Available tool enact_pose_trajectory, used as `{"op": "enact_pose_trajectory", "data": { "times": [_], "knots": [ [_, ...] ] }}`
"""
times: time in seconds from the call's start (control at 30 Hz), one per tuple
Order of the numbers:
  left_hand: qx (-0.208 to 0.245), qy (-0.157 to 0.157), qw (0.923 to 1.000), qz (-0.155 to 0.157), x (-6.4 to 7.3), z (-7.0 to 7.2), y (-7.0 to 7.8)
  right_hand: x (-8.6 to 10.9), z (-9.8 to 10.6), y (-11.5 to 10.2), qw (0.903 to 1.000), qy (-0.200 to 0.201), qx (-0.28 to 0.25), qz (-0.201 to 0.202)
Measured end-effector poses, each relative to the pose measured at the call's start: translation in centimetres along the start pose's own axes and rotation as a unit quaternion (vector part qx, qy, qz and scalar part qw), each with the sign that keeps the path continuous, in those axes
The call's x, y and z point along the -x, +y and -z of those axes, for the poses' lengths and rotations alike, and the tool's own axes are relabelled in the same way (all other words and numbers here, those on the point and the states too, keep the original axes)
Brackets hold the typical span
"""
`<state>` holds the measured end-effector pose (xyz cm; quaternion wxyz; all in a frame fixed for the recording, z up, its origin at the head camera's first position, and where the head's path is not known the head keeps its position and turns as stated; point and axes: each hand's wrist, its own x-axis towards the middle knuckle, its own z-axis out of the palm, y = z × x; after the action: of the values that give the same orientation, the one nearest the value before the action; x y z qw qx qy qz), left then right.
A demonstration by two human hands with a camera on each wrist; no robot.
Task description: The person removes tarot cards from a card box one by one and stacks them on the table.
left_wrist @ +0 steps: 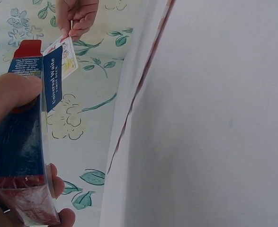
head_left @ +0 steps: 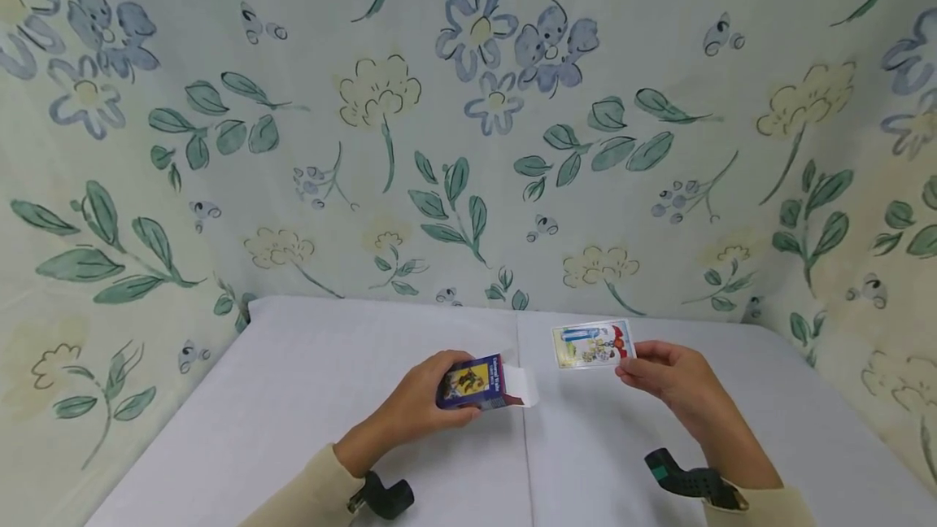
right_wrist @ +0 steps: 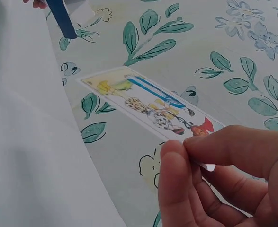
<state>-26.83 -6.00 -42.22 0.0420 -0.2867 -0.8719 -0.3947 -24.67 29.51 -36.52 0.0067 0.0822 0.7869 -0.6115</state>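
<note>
My left hand (head_left: 410, 405) grips a dark blue tarot card box (head_left: 467, 381), thumb on one face and fingers around the other side. The box lies tilted sideways over the white table, its lid end open to the right with a white flap (head_left: 520, 385) sticking out. In the left wrist view, the box (left_wrist: 18, 146) reads "Universal Waite Tarot Deck". Further right, my right hand (head_left: 677, 381) pinches a single tarot card (head_left: 589, 345) by one short end between thumb and fingers. The card (right_wrist: 150, 101) shows its picture side, with figures and a blue stripe.
A white cloth covers the table (head_left: 329, 381), with a seam running down its middle. Floral fabric (head_left: 468, 210) hangs behind the table and along both sides. A dark wrist camera is strapped at each sleeve cuff.
</note>
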Motion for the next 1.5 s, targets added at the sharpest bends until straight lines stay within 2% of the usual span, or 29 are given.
{"op": "enact_pose_trajectory", "data": {
  "times": [0.27, 0.73, 1.03, 1.37, 1.5],
  "knots": [
    [0.006, -0.008, 0.9999, 0.006, 0.3, -0.4, 0.1, 0.0, -0.2, 0.9, 0.9977, 0.039, 0.054, -0.014],
    [-0.001, -0.003, 1.0, 0.009, 0.2, -0.1, 0.1, -0.7, -0.2, 1.4, 0.9973, 0.04, 0.059, -0.019],
    [0.005, -0.01, 0.9998, 0.016, 0.4, -0.3, 0.0, -1.1, -0.2, 2.2, 0.9975, 0.048, 0.042, -0.033],
    [0.007, -0.012, 0.9999, 0.011, 0.2, -0.4, 0.2, -1.8, -0.4, 2.9, 0.995, 0.055, 0.077, -0.032],
    [0.002, -0.009, 0.9999, 0.006, 0.0, -0.3, 0.1, -2.4, -0.4, 3.3, 0.9952, 0.055, 0.075, -0.031]
  ]
}}
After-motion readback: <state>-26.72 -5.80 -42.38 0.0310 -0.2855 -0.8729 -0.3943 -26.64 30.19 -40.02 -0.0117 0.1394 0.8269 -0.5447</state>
